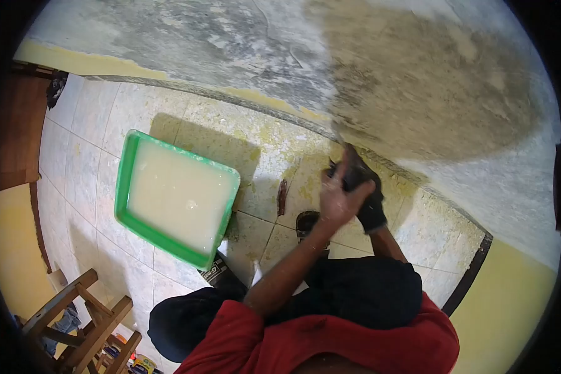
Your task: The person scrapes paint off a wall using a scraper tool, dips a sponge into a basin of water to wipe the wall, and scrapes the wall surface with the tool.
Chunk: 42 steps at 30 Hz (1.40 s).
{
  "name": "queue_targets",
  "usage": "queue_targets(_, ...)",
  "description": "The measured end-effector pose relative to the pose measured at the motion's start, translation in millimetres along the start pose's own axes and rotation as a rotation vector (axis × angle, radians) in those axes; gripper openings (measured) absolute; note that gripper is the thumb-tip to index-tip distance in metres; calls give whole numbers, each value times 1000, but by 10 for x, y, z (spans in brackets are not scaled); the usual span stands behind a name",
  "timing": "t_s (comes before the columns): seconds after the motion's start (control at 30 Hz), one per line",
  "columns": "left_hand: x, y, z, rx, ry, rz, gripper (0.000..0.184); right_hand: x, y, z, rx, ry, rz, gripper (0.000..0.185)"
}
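Spreading thumb and forefinger against the black glove (373,215), the left hand (339,202) touches the right hand (360,171), whose grip I cannot tell. Far right, a brown patch (430,81) looks worked; grey wall (230,50) leftward seems undone. Left, the green tub (162,245) holds pale liquid (174,193).

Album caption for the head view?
Bare left hand touches black-gloved right hand near a green basin of cloudy liquid.

Green is shown by tub (162,246), cream by liquid (174,187) | glove (373,209) coloured black | far wall (262,56) mottled grey-white, stained brown at right | floor (112,187) tiled pale, flecked yellow
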State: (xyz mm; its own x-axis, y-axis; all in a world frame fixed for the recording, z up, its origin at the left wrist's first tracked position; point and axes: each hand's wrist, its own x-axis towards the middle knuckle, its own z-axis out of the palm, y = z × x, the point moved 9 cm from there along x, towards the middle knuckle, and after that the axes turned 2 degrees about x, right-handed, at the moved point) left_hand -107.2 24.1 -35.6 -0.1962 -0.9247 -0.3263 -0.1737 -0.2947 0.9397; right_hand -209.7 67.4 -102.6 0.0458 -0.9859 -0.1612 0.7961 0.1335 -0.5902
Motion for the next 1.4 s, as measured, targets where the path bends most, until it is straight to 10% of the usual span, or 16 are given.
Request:
queue_targets(0.53,-55,184,-64,100,-16,-27,86,-14,57,54,-59,108,31,51)
queue_targets(0.67,-31,41,-80,60,-58,-128,83,-18,123,-146,-521,237,0,51)
queue_targets(0.77,-9,84,-59,165,-61,-72,80,55,90,248,189,78,40,55)
queue_targets(0.87,117,53,-172,30,-46,-115,88,280,117,162,-131,171,47,55)
queue_targets(0.93,142,-117,-221,-17,-62,-162,88,329,9,311,-1530,245,36,52)
queue_targets(0.97,122,-106,-204,16,-65,-149,87,339,22,320,-1548,256,51,51)
queue_targets(1.1,-41,173,-162,159,-100,-160,85,140,199,167,91,217,54,45)
queue_targets(1.27,46,0,-189,151,-89,-104,87,33,171,-384,-970,416,-10,39)
queue_targets(1.4,-41,144,35,246,-166,-161,91,176,148,116,322,171,-144,44)
